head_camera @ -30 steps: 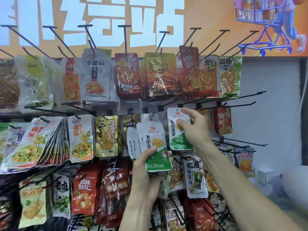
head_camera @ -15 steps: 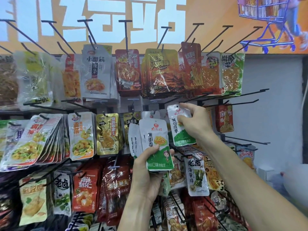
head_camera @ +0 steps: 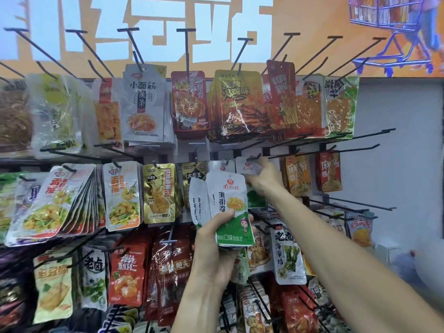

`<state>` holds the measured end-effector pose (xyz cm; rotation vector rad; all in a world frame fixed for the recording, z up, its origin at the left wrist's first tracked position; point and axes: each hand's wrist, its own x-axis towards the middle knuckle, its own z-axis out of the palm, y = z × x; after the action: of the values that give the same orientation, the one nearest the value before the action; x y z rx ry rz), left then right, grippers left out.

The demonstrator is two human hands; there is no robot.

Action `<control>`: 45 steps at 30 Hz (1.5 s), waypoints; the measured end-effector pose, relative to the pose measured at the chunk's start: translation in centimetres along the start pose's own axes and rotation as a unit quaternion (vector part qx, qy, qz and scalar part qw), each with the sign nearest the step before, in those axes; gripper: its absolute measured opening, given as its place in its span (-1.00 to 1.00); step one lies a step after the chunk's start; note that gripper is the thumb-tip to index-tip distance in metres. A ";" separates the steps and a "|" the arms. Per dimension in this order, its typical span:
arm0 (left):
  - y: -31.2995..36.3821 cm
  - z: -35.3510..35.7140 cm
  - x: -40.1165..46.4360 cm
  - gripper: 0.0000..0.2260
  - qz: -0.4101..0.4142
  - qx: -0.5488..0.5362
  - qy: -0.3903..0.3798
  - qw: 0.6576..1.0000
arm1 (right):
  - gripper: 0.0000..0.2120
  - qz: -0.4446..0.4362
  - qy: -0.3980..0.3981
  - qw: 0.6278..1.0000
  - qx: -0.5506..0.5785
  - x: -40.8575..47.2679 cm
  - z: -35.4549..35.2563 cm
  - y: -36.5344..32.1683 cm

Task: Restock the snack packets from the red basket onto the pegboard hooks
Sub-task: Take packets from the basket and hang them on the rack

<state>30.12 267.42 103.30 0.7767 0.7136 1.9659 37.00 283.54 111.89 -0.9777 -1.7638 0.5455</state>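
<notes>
My left hand (head_camera: 216,251) grips a small stack of white-and-green snack packets (head_camera: 228,207) in front of the middle of the pegboard. My right hand (head_camera: 264,179) reaches further in and pinches one more white-and-green packet (head_camera: 248,167) by its top. That packet's hole is at the tip of a black hook (head_camera: 254,157) in the second row. Its green lower part shows behind the stack. The red basket is not in view.
Rows of black hooks carry many hung packets: grey, red and gold ones (head_camera: 230,104) above, yellow-green ones (head_camera: 50,205) at left, red ones (head_camera: 127,272) below. Bare hooks (head_camera: 355,150) stick out at right toward the white wall (head_camera: 396,179).
My right hand has carried its single packet up and deeper toward the board, to the tip of a second-row hook. The left hand with the stack has stayed almost still.
</notes>
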 end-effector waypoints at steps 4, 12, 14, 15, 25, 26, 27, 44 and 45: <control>-0.4 -0.8 0.3 -0.42 0.001 -0.001 -0.002 1.000 | -0.57 -0.008 0.054 0.992 0.114 -4.8 -1.1 1.1; -0.9 -0.5 0.4 -0.61 0.010 0.005 -0.035 0.999 | -0.43 0.051 -0.061 0.924 0.375 -10.3 -2.0 0.6; -0.8 -0.3 0.2 -0.71 -0.008 0.001 -0.046 0.999 | -0.46 0.041 -0.058 0.920 0.385 -10.4 -2.2 0.7; -0.8 -0.3 0.2 -0.71 -0.012 -0.002 -0.044 0.999 | -0.48 0.037 -0.055 0.919 0.388 -10.5 -2.1 0.8; -0.2 0.0 -0.3 -0.84 -0.005 -0.002 0.016 1.000 | -0.63 -0.050 0.047 0.953 0.295 -6.4 -3.5 1.5; -0.2 0.0 -0.3 -0.83 -0.004 0.002 0.019 1.000 | -0.62 -0.059 0.053 0.955 0.284 -5.9 -3.7 1.5; -0.2 0.0 -0.3 -0.81 -0.002 0.007 0.019 1.000 | -0.62 -0.064 0.061 0.957 0.275 -5.4 -3.8 1.5; 0.3 0.6 -0.7 -0.70 0.008 0.022 0.008 1.000 | -0.57 -0.068 0.046 0.985 0.150 -4.4 -5.1 -0.1; 0.3 0.7 -0.7 -0.70 0.007 0.021 0.006 1.000 | -0.57 -0.072 0.044 0.987 0.134 -4.4 -5.2 -0.3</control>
<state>30.75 266.80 103.77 0.7980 0.7605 1.9758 42.44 279.35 111.74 -0.6720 -1.6188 0.6182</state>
